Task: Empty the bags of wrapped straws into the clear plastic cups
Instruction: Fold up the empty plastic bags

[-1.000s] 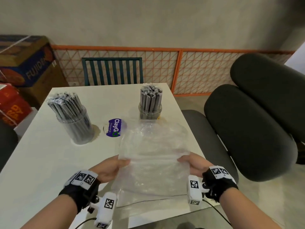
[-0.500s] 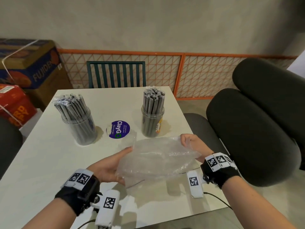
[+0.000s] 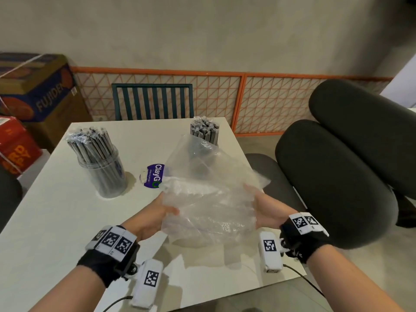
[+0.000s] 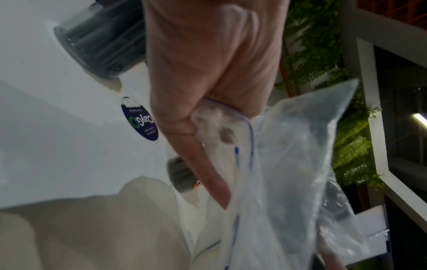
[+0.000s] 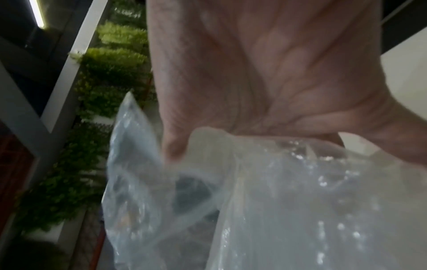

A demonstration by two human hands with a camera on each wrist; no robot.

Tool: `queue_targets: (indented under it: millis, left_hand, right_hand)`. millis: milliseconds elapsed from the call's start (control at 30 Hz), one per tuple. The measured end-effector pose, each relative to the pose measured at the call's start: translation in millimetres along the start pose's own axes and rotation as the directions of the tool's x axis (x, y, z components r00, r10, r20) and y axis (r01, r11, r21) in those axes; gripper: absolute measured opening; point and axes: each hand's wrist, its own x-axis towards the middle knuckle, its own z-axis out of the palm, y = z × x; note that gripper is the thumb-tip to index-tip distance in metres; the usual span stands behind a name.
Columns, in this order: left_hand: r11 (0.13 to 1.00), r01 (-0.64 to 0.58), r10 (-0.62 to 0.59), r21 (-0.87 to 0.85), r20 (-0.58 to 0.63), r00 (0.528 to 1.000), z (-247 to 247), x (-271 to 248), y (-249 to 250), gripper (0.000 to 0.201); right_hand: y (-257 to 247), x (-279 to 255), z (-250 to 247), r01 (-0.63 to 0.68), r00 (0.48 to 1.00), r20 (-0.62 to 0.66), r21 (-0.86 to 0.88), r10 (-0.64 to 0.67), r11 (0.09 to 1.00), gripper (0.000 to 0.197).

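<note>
An empty clear plastic bag [image 3: 209,199] is crumpled between both hands above the near part of the white table [image 3: 56,221]. My left hand [image 3: 155,216] grips its left side, with plastic bunched inside the curled fingers [image 4: 208,117]. On the right side my right hand [image 3: 265,210] clutches the plastic too, the bag [image 5: 277,201] gathered under its fingers. Two clear plastic cups stand full of wrapped straws: one [image 3: 101,167] at the left, one [image 3: 204,134] at the back, partly hidden behind the bag.
A round purple ClayGo lid [image 3: 154,176] lies between the cups. A dark green chair [image 3: 153,101] stands behind the table and a black padded chair [image 3: 333,176] to its right. Cardboard boxes [image 3: 33,91] are stacked at far left.
The bag was held flat and spread a second ago. Both hands have since moved together and crumpled it into a loose bundle, lifted slightly off the table.
</note>
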Motion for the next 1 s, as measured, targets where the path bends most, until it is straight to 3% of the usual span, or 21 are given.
queue_targets:
  millis: [67, 133, 200, 233, 300, 367, 467, 500, 567, 633, 700, 733, 767, 800, 867, 933, 1000]
  left_hand:
    - [0.994, 0.017, -0.019, -0.112, -0.012, 1.0, -4.7, -2.5, 0.1, 0.063]
    - [0.963, 0.041, -0.045, -0.265, -0.011, 0.999, -12.5, -4.0, 1.6, 0.048]
    - [0.918, 0.042, -0.028, -0.394, 0.039, 0.999, -19.4, -7.6, 6.4, 0.037]
    - [0.891, 0.064, -0.04, -0.45, 0.063, 0.997, -24.9, -8.3, 9.5, 0.042]
    - [0.855, 0.155, -0.134, -0.495, 0.078, 0.988, -34.4, -4.2, 16.1, 0.073]
    - [0.88, 0.242, -0.211, -0.409, 0.119, 0.97, -37.8, -1.7, 27.2, 0.088]
    - [0.957, 0.279, -0.27, -0.075, 0.106, 0.957, -23.6, -8.0, 39.1, 0.065]
    - [0.96, 0.277, -0.279, 0.04, 0.079, 0.957, -17.9, -8.3, 37.2, 0.057]
    - [0.947, 0.268, -0.283, 0.179, 0.066, 0.957, -7.4, -9.0, 29.6, 0.068]
    - [0.917, 0.222, -0.276, 0.331, 0.124, 0.953, 1.7, -8.6, 20.1, 0.064]
    - [0.863, 0.162, -0.203, 0.478, 0.036, 0.979, 12.5, -9.2, 15.5, 0.038]
    - [0.85, 0.158, -0.15, 0.503, -0.057, 0.987, 16.6, -6.7, 13.7, 0.027]
    - [0.854, 0.162, -0.104, 0.494, -0.143, 0.984, 21.8, -3.2, 12.9, 0.019]
    - [0.881, 0.163, -0.075, 0.444, -0.209, 0.975, 26.9, 0.8, 12.6, 0.014]
    - [0.948, 0.174, -0.088, 0.267, -0.305, 0.948, 37.0, 9.2, 14.6, 0.009]
    - [0.985, 0.152, -0.119, 0.086, -0.307, 0.944, 48.8, 12.9, 19.7, 0.012]
    - [0.994, 0.091, -0.102, -0.061, -0.206, 0.973, 57.5, 12.7, 27.6, 0.02]
  right_hand:
    - [1.0, -1.7, -6.6, 0.114, 0.992, -0.044, -0.122, -0.12, 0.986, 0.035]
    - [-1.1, -4.0, -10.8, 0.211, 0.963, -0.113, -0.255, -0.246, 0.944, 0.05]
    - [-2.9, -8.5, -7.7, 0.262, 0.951, -0.109, -0.204, -0.288, 0.943, 0.048]
    - [-1.8, -7.3, -7.4, 0.267, 0.956, -0.07, -0.186, -0.284, 0.946, 0.05]
    - [-5.8, -6.1, -1.1, 0.277, 0.942, -0.099, -0.312, -0.321, 0.909, 0.061]
    - [-9.5, -4.1, 2.8, 0.269, 0.89, -0.157, -0.578, -0.429, 0.77, 0.065]
    - [-17.3, 3.9, 10.1, 0.176, 0.818, -0.239, -0.763, -0.524, 0.622, 0.058]
    - [-18.9, 7.6, 11.2, 0.166, 0.796, -0.25, -0.786, -0.551, 0.596, 0.047]
    - [-23.5, 8.4, 10.5, 0.155, 0.764, -0.266, -0.809, -0.589, 0.567, 0.016]
    - [-27.7, 6.7, 3.5, 0.168, 0.763, -0.275, -0.79, -0.586, 0.589, 0.026]
    - [-27.3, 6.9, 1.4, 0.142, 0.784, -0.271, -0.797, -0.559, 0.586, 0.025]
    - [-25.3, 7.6, 3.6, 0.086, 0.767, -0.277, -0.85, -0.578, 0.52, 0.02]
    - [-23.1, 9.1, 8.8, -0.006, 0.715, -0.287, -0.914, -0.638, 0.405, 0.019]
    - [-20.1, 9.2, 19.2, -0.086, 0.629, -0.254, -0.962, -0.734, 0.259, 0.018]
    - [-10.9, 10.7, 44.7, -0.122, 0.463, -0.011, -0.991, -0.886, -0.051, 0.022]
    - [2.2, 11.6, 67.1, -0.052, 0.355, 0.216, -0.967, -0.909, -0.25, 0.029]
    - [14.9, 16.5, 74.6, -0.059, 0.336, 0.309, -0.936, -0.89, -0.348, 0.028]
